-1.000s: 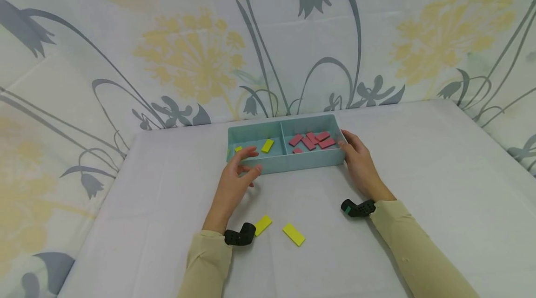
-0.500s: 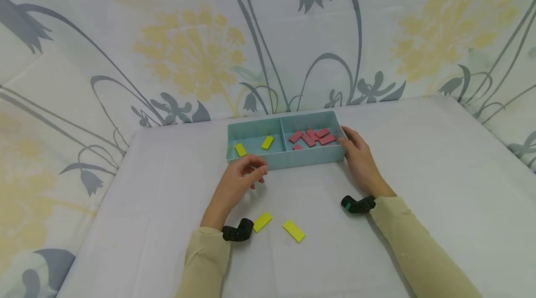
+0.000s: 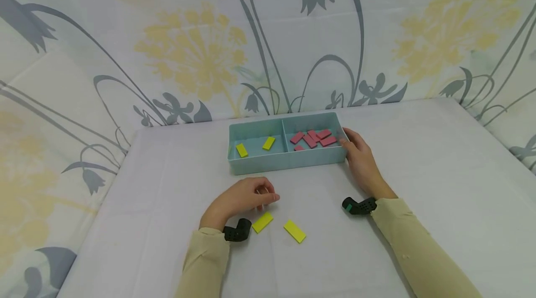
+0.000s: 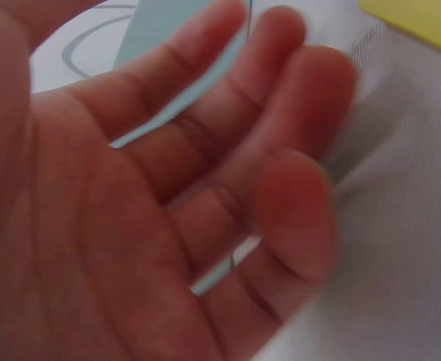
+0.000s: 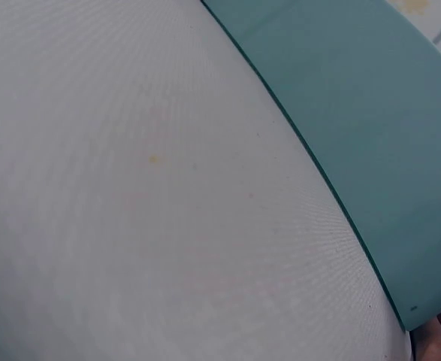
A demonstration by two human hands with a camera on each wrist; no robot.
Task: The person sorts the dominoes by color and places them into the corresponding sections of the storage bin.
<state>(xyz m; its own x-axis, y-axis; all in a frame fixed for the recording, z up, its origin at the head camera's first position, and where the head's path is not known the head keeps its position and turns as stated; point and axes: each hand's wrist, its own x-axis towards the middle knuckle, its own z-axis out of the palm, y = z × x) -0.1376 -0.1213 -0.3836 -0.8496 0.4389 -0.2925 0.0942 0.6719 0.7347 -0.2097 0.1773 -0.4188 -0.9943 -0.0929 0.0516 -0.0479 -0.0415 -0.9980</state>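
A light-blue two-compartment box [image 3: 268, 164] stands toward the back of the table. My right hand [image 3: 363, 163] grips its right end, thumb at the rim; in the right wrist view the box's wall [image 5: 355, 135] fills the upper right. In front of the box, my left hand [image 3: 243, 196] hovers with fingers loosely bent. The left wrist view shows that palm [image 4: 122, 203] holding nothing. Close by that hand lies one flat yellow rectangular tile [image 3: 262, 222], with a second yellow tile [image 3: 295, 231] to its right.
Two yellow tiles, one of them the left tile [image 3: 241, 150], lie in the box's left compartment. Several pinkish-red tiles [image 3: 310, 141] sit in the right one. A white cloth [image 3: 167, 205] covers the table; a floral curtain [image 3: 284, 42] hangs behind.
My left hand has drawn back from the box's left compartment toward the yellow tiles on the cloth, uncovering a yellow tile inside. The right hand has stayed on the box.
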